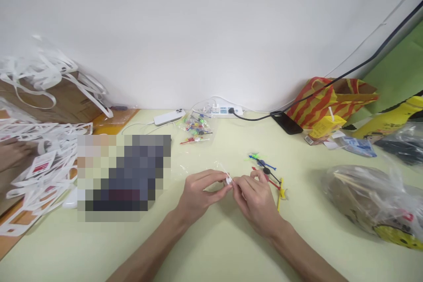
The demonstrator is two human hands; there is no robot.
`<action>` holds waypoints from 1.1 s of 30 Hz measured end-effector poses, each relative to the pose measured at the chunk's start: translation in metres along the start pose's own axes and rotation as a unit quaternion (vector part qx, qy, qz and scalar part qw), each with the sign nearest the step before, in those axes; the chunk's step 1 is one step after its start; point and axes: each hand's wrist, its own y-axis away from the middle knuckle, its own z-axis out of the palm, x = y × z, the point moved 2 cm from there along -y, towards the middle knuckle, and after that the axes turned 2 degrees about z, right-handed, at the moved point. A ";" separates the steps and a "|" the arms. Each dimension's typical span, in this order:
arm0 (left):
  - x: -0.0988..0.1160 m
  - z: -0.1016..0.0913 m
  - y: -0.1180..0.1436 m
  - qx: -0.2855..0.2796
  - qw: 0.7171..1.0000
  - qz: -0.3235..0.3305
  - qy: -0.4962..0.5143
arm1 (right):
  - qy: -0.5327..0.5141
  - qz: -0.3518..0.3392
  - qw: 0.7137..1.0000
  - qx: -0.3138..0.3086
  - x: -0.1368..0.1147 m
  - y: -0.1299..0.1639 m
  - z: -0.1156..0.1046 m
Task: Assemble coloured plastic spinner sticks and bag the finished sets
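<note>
I see both hands meet near the tabletop's (211, 246) middle: left hand (198, 194) and right hand (254, 200) pinch one small white piece (228, 180) between their fingertips. The colored sticks (269, 176) lie just right of the right hand.

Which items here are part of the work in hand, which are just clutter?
In hand:
left hand and right hand pinching a small white piece
loose coloured picks
clear bag of picks

Lying about:
power strip
black phone
striped bag
white strips
</note>
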 end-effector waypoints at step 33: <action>-0.023 0.005 0.008 -0.202 0.966 0.005 -0.163 | 0.106 0.141 0.979 -0.103 0.076 0.012 -0.045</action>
